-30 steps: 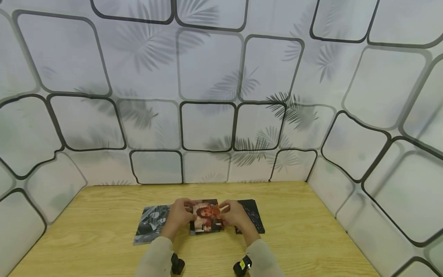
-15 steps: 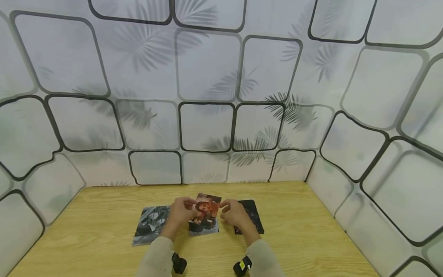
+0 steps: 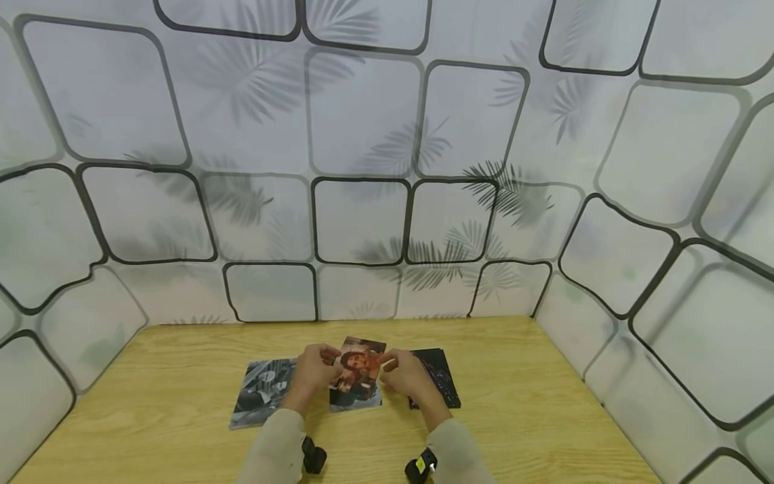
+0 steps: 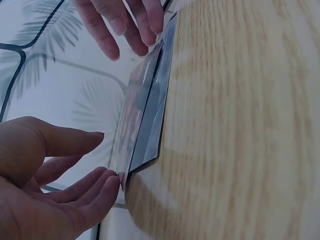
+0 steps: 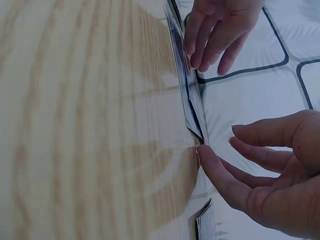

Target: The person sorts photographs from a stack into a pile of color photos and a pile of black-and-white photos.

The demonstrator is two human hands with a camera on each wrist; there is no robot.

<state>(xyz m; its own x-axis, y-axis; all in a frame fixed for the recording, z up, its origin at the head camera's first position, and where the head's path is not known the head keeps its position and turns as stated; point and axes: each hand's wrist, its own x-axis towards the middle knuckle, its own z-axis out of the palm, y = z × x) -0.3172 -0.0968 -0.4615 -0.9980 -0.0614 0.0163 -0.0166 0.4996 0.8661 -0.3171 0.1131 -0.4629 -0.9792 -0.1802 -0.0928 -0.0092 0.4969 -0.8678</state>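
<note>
A colour photo card (image 3: 361, 363) with a figure in red tones lies in the middle of the table, slightly turned, on top of a black-and-white photo card (image 3: 355, 405) whose lower edge shows. My left hand (image 3: 314, 374) is at its left side; in the left wrist view the fingertips touch the card's edge and the thumb stands apart. At its right side is my right hand (image 3: 406, 374), with an index fingertip (image 5: 204, 150) against or very near the edge and the thumb spread away. Neither hand pinches the cards.
A black-and-white photo (image 3: 266, 390) lies to the left, partly behind the left arm. To the right, a stack of dark cards (image 3: 443, 376) sits partly behind the right hand. Patterned curtain walls (image 3: 363, 222) close off the wooden table (image 3: 514, 430) at the back and sides.
The colour photo first shifted away from me and turned, uncovering part of the card beneath, then came down over it. My right hand has moved slightly left, closer to the card.
</note>
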